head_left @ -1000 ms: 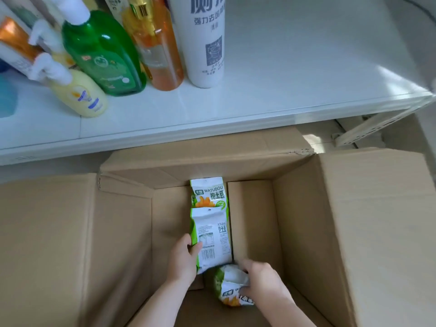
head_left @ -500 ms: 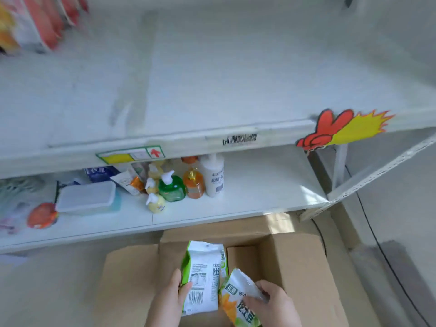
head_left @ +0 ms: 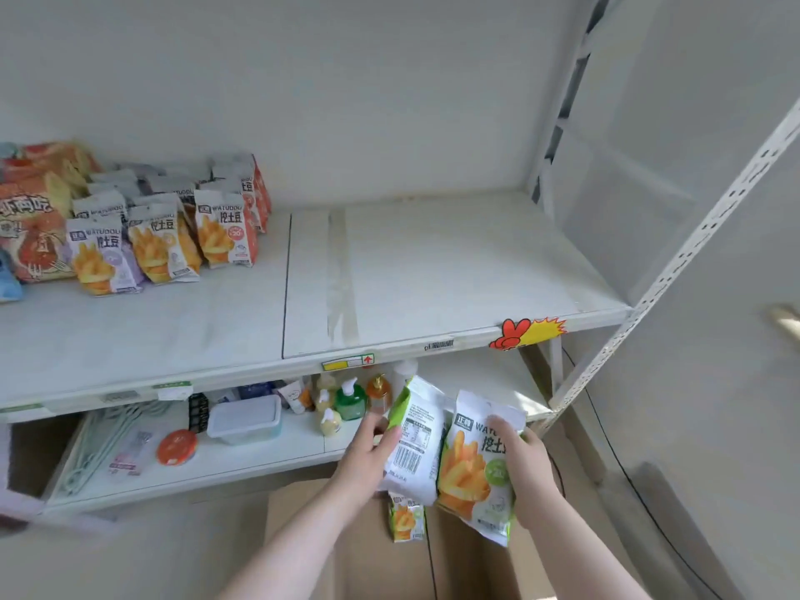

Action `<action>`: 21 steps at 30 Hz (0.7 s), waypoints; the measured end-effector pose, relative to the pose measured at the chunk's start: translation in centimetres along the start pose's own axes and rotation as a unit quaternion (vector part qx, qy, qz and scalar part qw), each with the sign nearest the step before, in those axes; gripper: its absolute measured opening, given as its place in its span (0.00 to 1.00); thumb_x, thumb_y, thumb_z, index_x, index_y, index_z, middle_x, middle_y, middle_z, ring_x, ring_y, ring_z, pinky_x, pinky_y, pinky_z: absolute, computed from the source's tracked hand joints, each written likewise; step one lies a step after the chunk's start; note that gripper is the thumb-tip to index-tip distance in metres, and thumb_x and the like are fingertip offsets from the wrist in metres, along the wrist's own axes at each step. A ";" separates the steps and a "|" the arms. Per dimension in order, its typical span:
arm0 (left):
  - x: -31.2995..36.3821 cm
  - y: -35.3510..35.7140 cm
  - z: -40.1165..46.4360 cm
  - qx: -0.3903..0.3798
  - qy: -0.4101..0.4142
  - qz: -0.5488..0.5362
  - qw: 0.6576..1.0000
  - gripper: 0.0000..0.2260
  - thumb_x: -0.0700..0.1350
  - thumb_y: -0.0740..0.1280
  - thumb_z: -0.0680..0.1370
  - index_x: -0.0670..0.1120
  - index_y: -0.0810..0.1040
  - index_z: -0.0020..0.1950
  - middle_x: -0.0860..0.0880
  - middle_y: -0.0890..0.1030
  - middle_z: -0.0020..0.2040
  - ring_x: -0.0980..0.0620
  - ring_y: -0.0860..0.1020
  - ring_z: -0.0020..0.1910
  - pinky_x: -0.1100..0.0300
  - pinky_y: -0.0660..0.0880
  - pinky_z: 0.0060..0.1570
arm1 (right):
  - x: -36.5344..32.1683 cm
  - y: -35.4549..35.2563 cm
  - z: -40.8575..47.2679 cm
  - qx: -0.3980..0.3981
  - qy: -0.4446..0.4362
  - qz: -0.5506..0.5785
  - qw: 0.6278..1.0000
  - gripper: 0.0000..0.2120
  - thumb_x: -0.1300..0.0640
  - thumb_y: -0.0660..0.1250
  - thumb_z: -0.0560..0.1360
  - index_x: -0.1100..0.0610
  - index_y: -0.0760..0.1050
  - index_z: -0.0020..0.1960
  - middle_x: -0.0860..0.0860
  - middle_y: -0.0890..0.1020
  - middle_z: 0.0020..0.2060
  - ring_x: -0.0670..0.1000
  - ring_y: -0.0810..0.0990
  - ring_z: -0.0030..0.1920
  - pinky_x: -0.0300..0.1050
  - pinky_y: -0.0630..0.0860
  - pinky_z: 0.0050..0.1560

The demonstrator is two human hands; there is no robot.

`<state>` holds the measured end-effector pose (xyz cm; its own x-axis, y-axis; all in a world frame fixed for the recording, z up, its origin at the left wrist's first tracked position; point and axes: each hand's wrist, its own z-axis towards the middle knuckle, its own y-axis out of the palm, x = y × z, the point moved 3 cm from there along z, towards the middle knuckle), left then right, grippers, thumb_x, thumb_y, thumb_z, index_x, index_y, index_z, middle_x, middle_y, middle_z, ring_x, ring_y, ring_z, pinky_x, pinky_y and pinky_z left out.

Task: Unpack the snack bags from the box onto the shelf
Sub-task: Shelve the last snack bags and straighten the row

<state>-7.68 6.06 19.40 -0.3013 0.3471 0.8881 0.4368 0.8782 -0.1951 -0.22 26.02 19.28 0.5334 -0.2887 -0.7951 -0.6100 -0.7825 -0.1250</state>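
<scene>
My left hand (head_left: 367, 453) grips a green-and-white snack bag (head_left: 415, 443) by its left edge, barcode side toward me. My right hand (head_left: 529, 467) holds a second green snack bag (head_left: 476, 463), its printed fries facing me. Both bags hang above the open cardboard box (head_left: 303, 539), just below the front edge of the white shelf (head_left: 433, 275). A third green bag (head_left: 407, 519) still stands inside the box. Several snack bags of the same brand (head_left: 160, 240) stand at the shelf's back left.
The lower shelf (head_left: 259, 452) carries a green pump bottle (head_left: 350, 400), an orange bottle (head_left: 379, 391), a lidded plastic tub (head_left: 244, 420) and an orange lid (head_left: 176, 446). A slotted white upright (head_left: 675, 262) rises at the right. A black cable (head_left: 623, 474) runs down the floor.
Both hands have lifted their bags out of the box and up toward the shelf. My view has swung upward from the box interior to the upper shelf.
</scene>
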 end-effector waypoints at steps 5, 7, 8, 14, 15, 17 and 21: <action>2.5 -1.2 -0.3 0.019 -0.005 -0.038 0.999 0.21 0.51 0.71 0.75 0.51 0.66 0.63 0.52 0.75 0.59 0.54 0.75 0.56 0.59 0.72 0.53 | -2.3 0.3 -1.5 -0.025 0.011 -0.002 1.000 0.27 0.40 0.73 0.69 0.56 0.73 0.60 0.56 0.84 0.50 0.58 0.85 0.47 0.54 0.82 0.49; 2.8 -1.3 -0.6 -0.001 -0.033 -0.063 0.997 0.24 0.54 0.72 0.73 0.52 0.69 0.65 0.52 0.77 0.61 0.51 0.76 0.58 0.54 0.70 0.55 | -2.8 0.1 -3.0 -0.081 -0.005 -0.028 0.996 0.22 0.48 0.76 0.70 0.57 0.74 0.58 0.56 0.85 0.48 0.57 0.85 0.43 0.48 0.81 0.39; 3.1 -1.4 -1.0 -0.017 -0.039 -0.070 0.997 0.22 0.54 0.72 0.73 0.51 0.72 0.64 0.52 0.79 0.60 0.51 0.76 0.59 0.55 0.69 0.55 | -3.1 0.0 -3.7 -0.123 -0.021 -0.037 0.991 0.20 0.55 0.77 0.70 0.59 0.75 0.58 0.57 0.86 0.47 0.56 0.86 0.42 0.47 0.81 0.36; 1.5 -1.1 -4.0 -0.049 -0.082 -0.153 0.984 0.39 0.64 0.80 0.54 0.57 0.75 0.63 0.52 0.79 0.63 0.46 0.74 0.66 0.41 0.64 0.68 | -0.4 -0.8 -4.7 -0.207 -0.041 -0.052 0.976 0.31 0.68 0.79 0.62 0.62 0.73 0.63 0.58 0.85 0.52 0.58 0.86 0.47 0.49 0.83 0.40; 1.0 -0.8 -4.9 -0.062 -0.099 -0.167 0.979 0.41 0.67 0.77 0.56 0.57 0.73 0.66 0.52 0.77 0.66 0.46 0.73 0.67 0.41 0.65 0.67 | 0.5 -0.9 -4.7 -0.201 -0.030 -0.047 0.978 0.38 0.65 0.82 0.59 0.60 0.71 0.65 0.57 0.85 0.53 0.58 0.86 0.48 0.51 0.82 0.41; -0.5 -0.3 -6.8 -0.075 -0.127 -0.206 0.967 0.35 0.69 0.69 0.66 0.54 0.72 0.68 0.50 0.78 0.65 0.47 0.76 0.65 0.47 0.73 0.60 | 2.2 -1.0 -4.7 -0.200 -0.019 -0.049 0.978 0.42 0.60 0.84 0.54 0.58 0.71 0.64 0.56 0.85 0.53 0.57 0.86 0.48 0.52 0.82 0.45; -4.9 -0.9 -9.8 -0.014 -0.154 -0.265 0.952 0.18 0.55 0.61 0.80 0.49 0.72 0.68 0.45 0.79 0.63 0.44 0.79 0.57 0.51 0.80 0.45 | 5.3 -0.8 -6.4 -0.224 -0.019 -0.053 0.973 0.16 0.63 0.77 0.67 0.57 0.79 0.53 0.54 0.87 0.46 0.55 0.86 0.43 0.49 0.81 0.45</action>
<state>1.76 0.35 19.30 -0.7187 -0.0589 0.6928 0.1751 0.9490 0.2623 6.84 21.64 18.99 0.5527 -0.1797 -0.8138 -0.2321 -0.9710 0.0568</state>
